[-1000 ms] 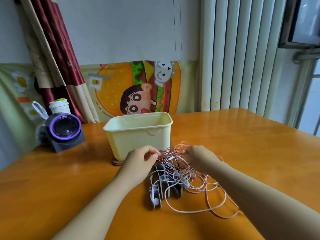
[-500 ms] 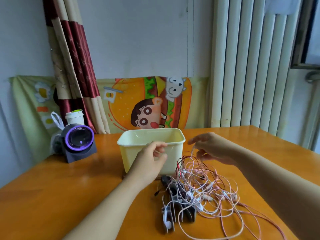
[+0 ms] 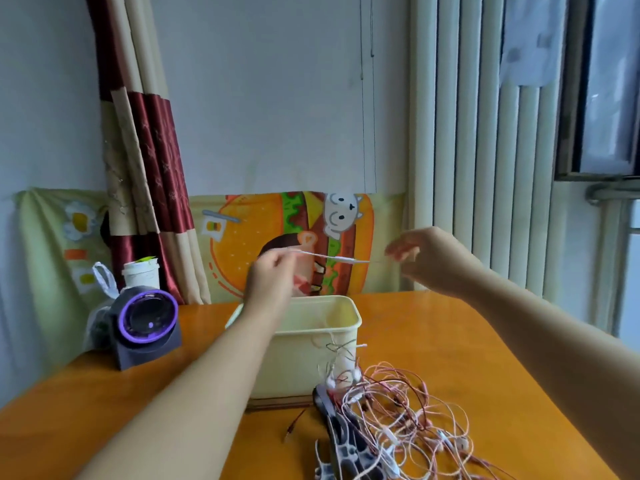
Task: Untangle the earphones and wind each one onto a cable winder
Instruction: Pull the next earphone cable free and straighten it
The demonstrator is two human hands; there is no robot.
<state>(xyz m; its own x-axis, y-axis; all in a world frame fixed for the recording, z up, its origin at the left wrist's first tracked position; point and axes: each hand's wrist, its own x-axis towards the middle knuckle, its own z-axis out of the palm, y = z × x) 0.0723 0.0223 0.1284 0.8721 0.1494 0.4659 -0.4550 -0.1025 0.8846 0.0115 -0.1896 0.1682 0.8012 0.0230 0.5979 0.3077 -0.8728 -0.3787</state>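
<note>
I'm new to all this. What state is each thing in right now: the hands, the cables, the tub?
left hand: raised, pinching the white cable.
right hand: raised, blurred; grip unclear.
white cable: stretched level from the left hand towards the right hand.
earphone pile: tangled, lying on the table.
cable winders: on the table, partly under the pile.
cream tub: upright, lidless.

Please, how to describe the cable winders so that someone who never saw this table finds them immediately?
Find the orange table, then the pale yellow box on it. In front of the box lies a tangle of pink and white earphone cables; the cable winders are the dark grey plastic pieces at its left side, broad among thin cords.
</note>
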